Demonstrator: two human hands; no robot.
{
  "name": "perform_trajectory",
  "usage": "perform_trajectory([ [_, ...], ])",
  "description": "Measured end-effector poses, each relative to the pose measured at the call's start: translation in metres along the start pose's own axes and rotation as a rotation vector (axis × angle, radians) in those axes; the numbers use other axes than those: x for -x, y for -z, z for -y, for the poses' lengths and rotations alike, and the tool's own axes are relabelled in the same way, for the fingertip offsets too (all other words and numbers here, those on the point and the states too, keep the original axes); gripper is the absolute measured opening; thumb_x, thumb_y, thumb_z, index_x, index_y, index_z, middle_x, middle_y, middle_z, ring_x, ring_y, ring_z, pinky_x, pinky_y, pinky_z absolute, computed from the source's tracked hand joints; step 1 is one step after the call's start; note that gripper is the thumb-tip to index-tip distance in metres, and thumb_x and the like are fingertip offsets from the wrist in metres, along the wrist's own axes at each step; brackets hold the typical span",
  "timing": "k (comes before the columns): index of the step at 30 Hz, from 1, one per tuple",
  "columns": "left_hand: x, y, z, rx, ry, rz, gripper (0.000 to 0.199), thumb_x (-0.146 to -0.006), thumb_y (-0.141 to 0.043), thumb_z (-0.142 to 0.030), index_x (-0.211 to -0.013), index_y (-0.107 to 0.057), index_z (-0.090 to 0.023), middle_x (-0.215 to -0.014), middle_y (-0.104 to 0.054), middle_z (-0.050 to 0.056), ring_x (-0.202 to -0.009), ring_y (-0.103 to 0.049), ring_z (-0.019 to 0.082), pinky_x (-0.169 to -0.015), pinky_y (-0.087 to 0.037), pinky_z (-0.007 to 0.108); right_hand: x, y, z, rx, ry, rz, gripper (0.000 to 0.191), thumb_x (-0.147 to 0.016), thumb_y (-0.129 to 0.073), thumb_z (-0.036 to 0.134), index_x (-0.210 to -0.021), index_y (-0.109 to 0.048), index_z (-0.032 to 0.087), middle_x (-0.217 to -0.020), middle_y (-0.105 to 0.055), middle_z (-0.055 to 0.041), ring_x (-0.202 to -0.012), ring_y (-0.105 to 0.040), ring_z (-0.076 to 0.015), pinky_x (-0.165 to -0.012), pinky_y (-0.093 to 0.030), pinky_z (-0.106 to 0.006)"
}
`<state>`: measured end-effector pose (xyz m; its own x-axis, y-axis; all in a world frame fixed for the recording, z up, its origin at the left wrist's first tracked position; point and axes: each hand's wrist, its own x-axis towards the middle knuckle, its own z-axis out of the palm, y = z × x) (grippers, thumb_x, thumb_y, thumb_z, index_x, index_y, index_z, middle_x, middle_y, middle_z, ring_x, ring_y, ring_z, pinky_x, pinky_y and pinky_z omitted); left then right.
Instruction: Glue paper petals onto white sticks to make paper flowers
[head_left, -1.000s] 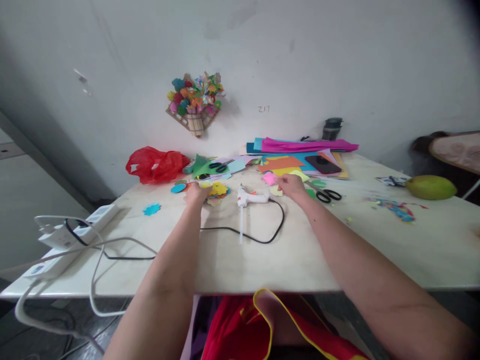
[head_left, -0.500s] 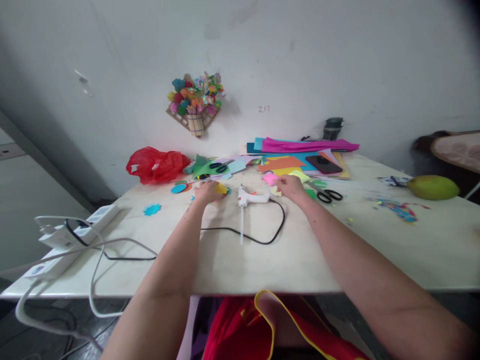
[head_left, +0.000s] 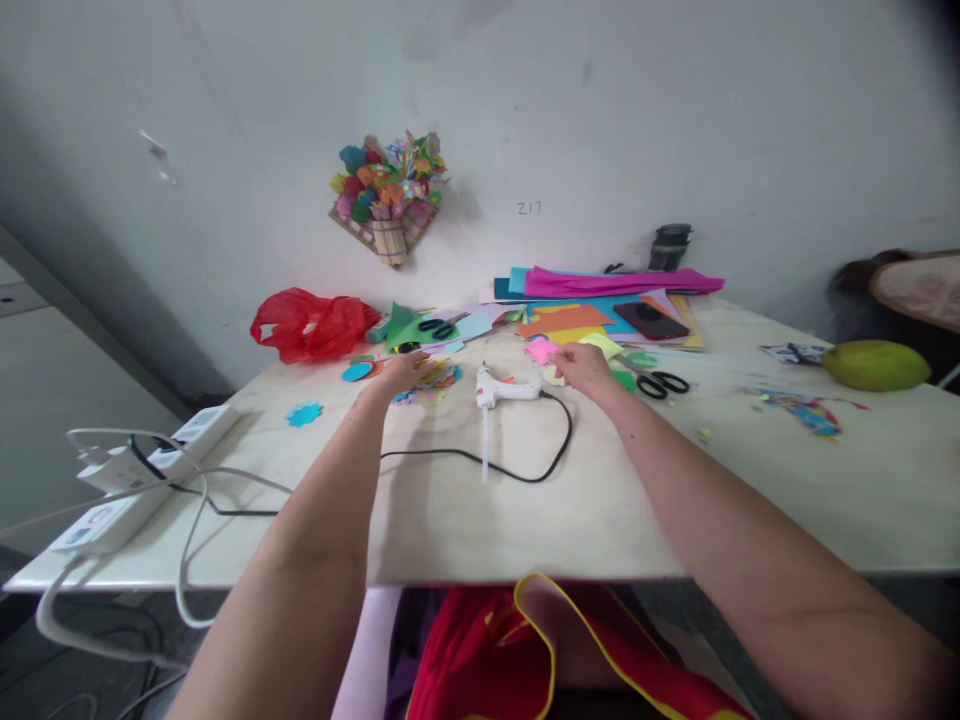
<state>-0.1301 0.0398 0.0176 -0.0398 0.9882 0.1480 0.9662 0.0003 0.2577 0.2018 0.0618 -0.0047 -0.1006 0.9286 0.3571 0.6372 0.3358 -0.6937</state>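
Observation:
Between the thumb and fingers of my right hand point(head_left: 583, 368) is a small bright pink paper piece point(head_left: 541, 350), just above the table. My left hand point(head_left: 405, 370) reaches over the left edge of a pile of small coloured paper scraps point(head_left: 436, 378). Its fingers are small and partly hidden, so whether they hold anything is unclear. A white glue gun point(head_left: 506, 390) lies between my hands, a clear glue stick point(head_left: 484, 445) projecting from it toward me. Pale yellow paper point(head_left: 602, 345) and black-handled scissors point(head_left: 662, 384) lie beside my right hand.
At left lie a red plastic bag point(head_left: 311, 325), a blue scalloped paper shape point(head_left: 304, 414) and a white power strip point(head_left: 142, 490) with cables. Coloured sheets point(head_left: 566, 327), a phone point(head_left: 651, 321) and a dark cup point(head_left: 670, 247) stand behind. A yellow-green fruit point(head_left: 876, 365) is at right.
My left hand has moved left, uncovering more of the scrap pile. The yellow piece by its fingers no longer shows. My right hand still holds the pink paper in nearly the same place.

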Motion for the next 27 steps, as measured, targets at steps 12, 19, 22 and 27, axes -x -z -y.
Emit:
perform_trajectory([
  [12,0.009,0.002,-0.003,-0.04,-0.107,0.069,0.068,-0.061,-0.06,-0.022,-0.127,-0.044,-0.025,-0.121,-0.054,0.006,-0.104,-0.054,0.024,-0.087,-0.041,0.03,-0.001,-0.001,-0.002,-0.004,0.002,0.0,0.024,-0.075,-0.049,0.032,-0.065,-0.061,0.014,-0.057,-0.063,-0.003,-0.044,-0.051,-0.0091,-0.045,-0.035,-0.02],
  [19,0.01,0.01,-0.002,-0.011,-0.011,-0.033,0.055,-0.067,-0.053,-0.02,-0.123,-0.049,-0.023,-0.102,-0.063,0.007,-0.086,-0.059,0.021,-0.073,-0.045,0.027,-0.002,-0.002,-0.003,-0.009,0.008,-0.014,0.025,-0.074,-0.049,0.033,-0.065,-0.061,0.014,-0.056,-0.062,-0.0023,-0.043,-0.05,-0.0087,-0.045,-0.035,-0.02],
  [22,0.011,0.017,-0.002,0.02,-0.014,-0.068,0.051,-0.068,-0.053,-0.024,-0.119,-0.053,-0.022,-0.1,-0.063,0.006,-0.087,-0.059,0.021,-0.073,-0.044,0.027,-0.002,-0.002,-0.003,-0.016,0.022,-0.018,0.025,-0.074,-0.049,0.033,-0.065,-0.061,0.014,-0.057,-0.063,-0.0027,-0.045,-0.052,-0.0095,-0.045,-0.036,-0.02],
  [27,0.011,0.019,0.002,0.047,-0.004,0.03,0.052,-0.063,-0.055,-0.023,-0.115,-0.056,-0.024,-0.1,-0.063,0.006,-0.089,-0.058,0.024,-0.077,-0.045,0.031,-0.003,-0.003,-0.005,-0.018,0.032,-0.051,0.023,-0.074,-0.049,0.031,-0.065,-0.062,0.013,-0.058,-0.063,-0.0037,-0.049,-0.054,-0.011,-0.048,-0.038,-0.02],
])
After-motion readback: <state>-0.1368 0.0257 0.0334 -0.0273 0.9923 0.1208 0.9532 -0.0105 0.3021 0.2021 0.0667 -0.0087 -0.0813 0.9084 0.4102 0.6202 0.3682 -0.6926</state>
